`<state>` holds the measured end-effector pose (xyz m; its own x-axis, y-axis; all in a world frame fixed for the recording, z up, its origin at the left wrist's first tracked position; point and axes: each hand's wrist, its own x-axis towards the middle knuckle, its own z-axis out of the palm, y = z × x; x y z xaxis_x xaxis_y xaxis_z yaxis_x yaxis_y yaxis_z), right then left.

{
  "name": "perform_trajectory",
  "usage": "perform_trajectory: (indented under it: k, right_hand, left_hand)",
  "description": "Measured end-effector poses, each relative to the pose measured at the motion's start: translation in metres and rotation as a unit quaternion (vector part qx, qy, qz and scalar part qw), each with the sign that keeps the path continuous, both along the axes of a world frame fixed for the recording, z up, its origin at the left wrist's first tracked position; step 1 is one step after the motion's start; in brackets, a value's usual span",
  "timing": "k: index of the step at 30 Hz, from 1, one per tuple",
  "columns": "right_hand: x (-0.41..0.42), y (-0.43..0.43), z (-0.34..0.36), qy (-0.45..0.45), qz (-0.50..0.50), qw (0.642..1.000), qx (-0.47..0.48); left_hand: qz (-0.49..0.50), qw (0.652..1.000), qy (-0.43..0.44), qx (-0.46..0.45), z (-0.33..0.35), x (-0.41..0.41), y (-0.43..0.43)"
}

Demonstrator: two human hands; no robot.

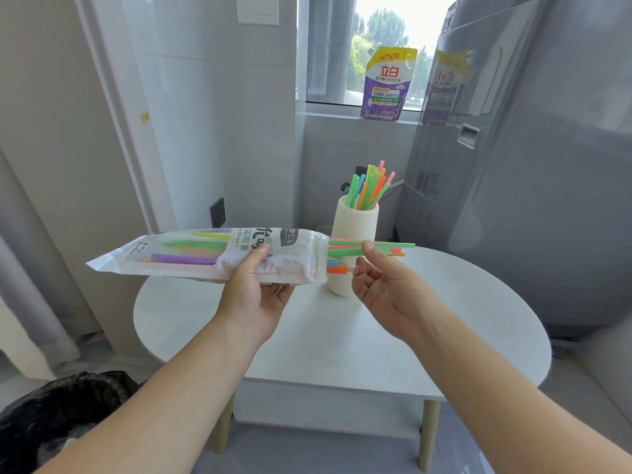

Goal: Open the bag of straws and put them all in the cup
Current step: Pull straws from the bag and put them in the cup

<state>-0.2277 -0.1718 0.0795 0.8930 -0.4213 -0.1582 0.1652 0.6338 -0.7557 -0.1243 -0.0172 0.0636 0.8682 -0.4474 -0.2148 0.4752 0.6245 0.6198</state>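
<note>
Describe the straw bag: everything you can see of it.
The bag is a long, see-through plastic packet with a white printed label, held level above the table. The left hand grips it from below, thumb on its front. Its left end is sealed; its right end is open, with straws poking out. Purple, green and yellow ones show inside.

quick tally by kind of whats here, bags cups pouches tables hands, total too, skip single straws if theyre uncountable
clear plastic straw bag: 1
cream ribbed cup: 1
purple and yellow detergent pouch: 1
white round table: 1
bare hands, left hand and right hand: 2
coloured plastic straws: overlapping, not counted
total: 6
</note>
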Motion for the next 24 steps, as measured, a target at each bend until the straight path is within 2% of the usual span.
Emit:
perform_trajectory:
  k: [4,10,14,19,24]
  right_hand:
    - [0.004,0.008,-0.004,0.007,-0.009,1.0,-0.007]
    - [0.008,0.016,-0.006,0.039,-0.028,0.996,-0.071]
    - [0.011,0.016,-0.006,0.029,-0.035,0.995,-0.089]
    - [0.012,0.016,0.0,0.02,-0.075,0.992,-0.097]
    - [0.01,0.013,0.007,0.052,-0.135,0.98,-0.14]
  left_hand:
    - [0.002,1.0,-0.002,-0.002,0.001,0.0,0.001]
    - [0.002,1.0,-0.009,-0.007,0.001,-0.002,-0.001]
    - [0.002,1.0,-0.012,-0.005,0.001,-0.003,-0.002]
    - [-0.008,1.0,-0.014,-0.005,0.001,-0.005,-0.003]
    - [-0.008,1.0,-0.005,-0.009,0.0,-0.004,-0.002]
